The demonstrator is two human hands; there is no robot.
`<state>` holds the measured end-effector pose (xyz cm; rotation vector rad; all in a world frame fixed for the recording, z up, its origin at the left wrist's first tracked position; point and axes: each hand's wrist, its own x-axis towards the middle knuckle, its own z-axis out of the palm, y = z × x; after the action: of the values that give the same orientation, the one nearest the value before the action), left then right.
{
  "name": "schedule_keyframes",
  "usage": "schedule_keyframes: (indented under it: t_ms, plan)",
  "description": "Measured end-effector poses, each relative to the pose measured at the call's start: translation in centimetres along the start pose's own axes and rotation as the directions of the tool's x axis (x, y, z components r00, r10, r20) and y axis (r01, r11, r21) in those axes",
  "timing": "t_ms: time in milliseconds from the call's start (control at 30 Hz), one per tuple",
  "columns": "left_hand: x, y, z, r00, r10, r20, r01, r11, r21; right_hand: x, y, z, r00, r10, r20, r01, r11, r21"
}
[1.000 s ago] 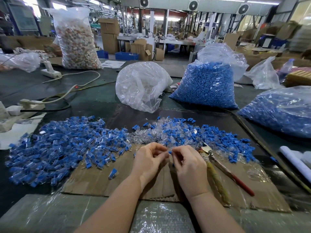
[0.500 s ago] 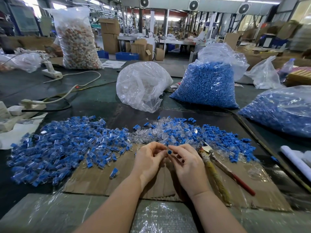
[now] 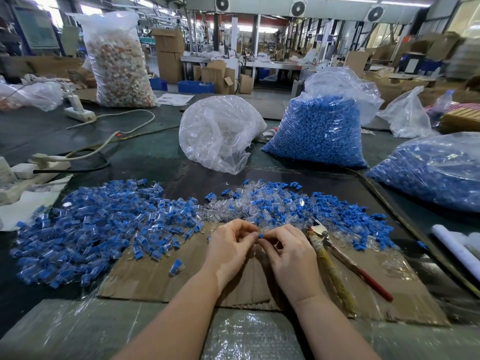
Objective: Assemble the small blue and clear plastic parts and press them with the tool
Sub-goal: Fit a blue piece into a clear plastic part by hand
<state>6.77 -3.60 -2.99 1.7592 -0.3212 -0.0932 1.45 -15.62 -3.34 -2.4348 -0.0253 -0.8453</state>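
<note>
My left hand (image 3: 230, 249) and my right hand (image 3: 289, 255) meet fingertip to fingertip over the cardboard sheet (image 3: 161, 276). Between them both hands pinch a small blue part (image 3: 261, 235); whether a clear part sits with it is hidden by my fingers. Just beyond lies a mixed heap of loose clear and blue parts (image 3: 280, 203). A wide pile of joined blue-and-clear pieces (image 3: 88, 227) spreads to the left. The pliers-like tool (image 3: 335, 253), with taped yellow and red handles, lies on the cardboard right of my right hand.
A crumpled clear bag (image 3: 218, 133) and a full bag of blue parts (image 3: 319, 131) stand behind the heap, another blue-filled bag (image 3: 436, 172) at right. Power strips and cables (image 3: 49, 162) lie at the left. A white roll (image 3: 454, 248) rests at the right edge.
My hands have stayed together in the same spot; the fingers shifted slightly and the blue part now shows more plainly between the fingertips.
</note>
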Motion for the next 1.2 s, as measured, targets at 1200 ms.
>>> schedule_keyframes:
  t_ms: [1200]
  plan:
    - [-0.2, 0.3, -0.2, 1.000, -0.022, 0.019, 0.024, 0.997, -0.071, 0.8, -0.2, -3.8, 0.977, 0.212, -0.013, -0.194, 0.867, -0.460]
